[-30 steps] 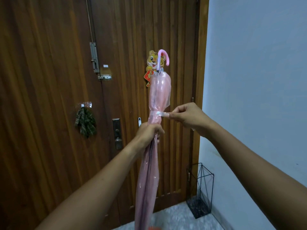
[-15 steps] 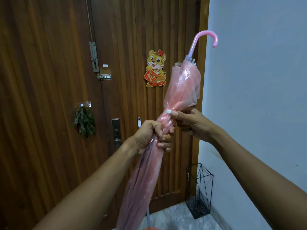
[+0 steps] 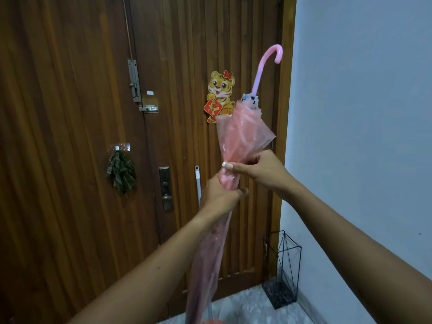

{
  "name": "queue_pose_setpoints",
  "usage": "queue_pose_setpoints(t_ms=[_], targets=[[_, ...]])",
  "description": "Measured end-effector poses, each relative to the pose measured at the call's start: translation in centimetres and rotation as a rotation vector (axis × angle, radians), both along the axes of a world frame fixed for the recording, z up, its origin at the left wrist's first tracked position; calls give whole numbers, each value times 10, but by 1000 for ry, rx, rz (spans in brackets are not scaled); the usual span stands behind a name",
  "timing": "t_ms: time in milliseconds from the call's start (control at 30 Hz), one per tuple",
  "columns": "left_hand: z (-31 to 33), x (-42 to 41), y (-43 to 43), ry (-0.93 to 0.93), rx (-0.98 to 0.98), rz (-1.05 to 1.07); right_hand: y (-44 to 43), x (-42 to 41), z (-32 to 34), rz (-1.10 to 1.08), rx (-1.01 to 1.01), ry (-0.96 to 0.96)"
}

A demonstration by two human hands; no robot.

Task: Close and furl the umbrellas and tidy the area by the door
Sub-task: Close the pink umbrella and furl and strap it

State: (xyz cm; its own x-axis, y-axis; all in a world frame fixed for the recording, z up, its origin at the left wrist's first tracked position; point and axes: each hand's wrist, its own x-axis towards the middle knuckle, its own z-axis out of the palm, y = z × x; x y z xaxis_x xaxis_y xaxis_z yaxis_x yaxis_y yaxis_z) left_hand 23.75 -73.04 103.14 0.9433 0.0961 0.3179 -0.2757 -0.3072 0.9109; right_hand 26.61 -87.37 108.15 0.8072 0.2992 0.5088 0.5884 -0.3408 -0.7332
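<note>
Wrapped round the gathered middle of the pink umbrella (image 3: 243,132), the left hand (image 3: 218,196) grips it with fingers curled over the clear plastic. Just above it, the right hand (image 3: 261,170) pinches the bundle, its fingertip pressed beside a small white snap button (image 3: 224,164). The person holds the umbrella in the air in front of the wooden door (image 3: 70,113), handle end up and leaning to the right, so that the hooked pink handle (image 3: 268,64) stands before the door frame near the pale wall (image 3: 362,113). Above the pinch the canopy flares out in loose folds; below the left hand it hangs narrow, passes beside the left forearm and leaves the bottom of the view. A tiger sticker (image 3: 221,94) is on the door just left of the canopy's top. Farther left a bolt latch (image 3: 134,80), a lock plate (image 3: 166,188) and a green checked cloth (image 3: 121,171) on a hook are seen. In the corner between door and wall a black wire stand (image 3: 284,272) sits on the speckled floor (image 3: 245,305), well below the hands.
</note>
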Motion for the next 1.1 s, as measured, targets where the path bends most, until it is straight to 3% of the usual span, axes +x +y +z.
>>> queue_pose_setpoints(t_ms=[100,233,433,600,833,900,1000,1100], targets=[[1,0,3,37,30,41,-7,-3,6,39,-60,67],[5,-1,9,32,47,45,-16,-3,6,101,11,147],[24,-4,18,148,-130,-125,-17,-7,8,167,86,146],[34,-10,26,170,-234,-365,-20,-8,4,188,114,180],[40,-20,35,483,-386,-840,-21,-14,11,353,48,237],[39,-20,39,471,-282,-778,-18,-16,10,322,59,196],[26,-12,36,229,78,-356,-8,-16,4,189,93,89],[5,-15,21,56,112,-179,5,-13,-6,36,30,-32]])
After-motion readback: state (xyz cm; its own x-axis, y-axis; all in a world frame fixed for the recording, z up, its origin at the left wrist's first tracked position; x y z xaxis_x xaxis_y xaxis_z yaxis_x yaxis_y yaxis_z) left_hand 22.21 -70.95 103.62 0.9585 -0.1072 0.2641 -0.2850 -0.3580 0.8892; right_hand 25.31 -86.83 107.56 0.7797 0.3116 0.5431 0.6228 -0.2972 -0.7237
